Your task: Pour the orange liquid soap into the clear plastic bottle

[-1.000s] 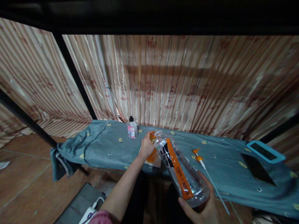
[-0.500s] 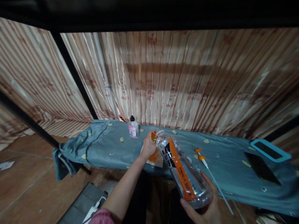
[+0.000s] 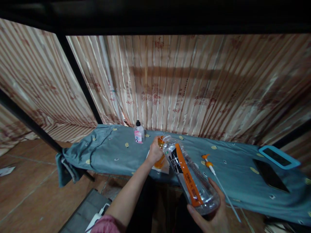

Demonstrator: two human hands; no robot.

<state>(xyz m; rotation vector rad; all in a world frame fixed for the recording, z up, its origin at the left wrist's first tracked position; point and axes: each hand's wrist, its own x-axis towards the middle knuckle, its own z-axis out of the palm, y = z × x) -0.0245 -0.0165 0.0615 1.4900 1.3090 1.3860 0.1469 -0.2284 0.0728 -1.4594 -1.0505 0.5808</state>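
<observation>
My right hand (image 3: 212, 212) grips the base of a large clear plastic bottle (image 3: 188, 176) with an orange and black label. The bottle is tilted, its open mouth pointing at a small orange bottle (image 3: 159, 160). My left hand (image 3: 155, 152) is wrapped around that orange bottle, which stands on a white sheet (image 3: 166, 167) on the blue-green cloth (image 3: 109, 152). The two bottle mouths are close together. Whether liquid flows between them I cannot tell.
An orange and white pump head with a long tube (image 3: 217, 179) lies on the cloth to the right. A small clear bottle with a black cap and pink label (image 3: 138, 133) stands at the back. A dark phone (image 3: 269, 174) and a blue-framed device (image 3: 279, 157) lie far right. Striped curtains hang behind.
Both hands and both bottles keep nearly the same pose. Only the view has shifted slightly.
</observation>
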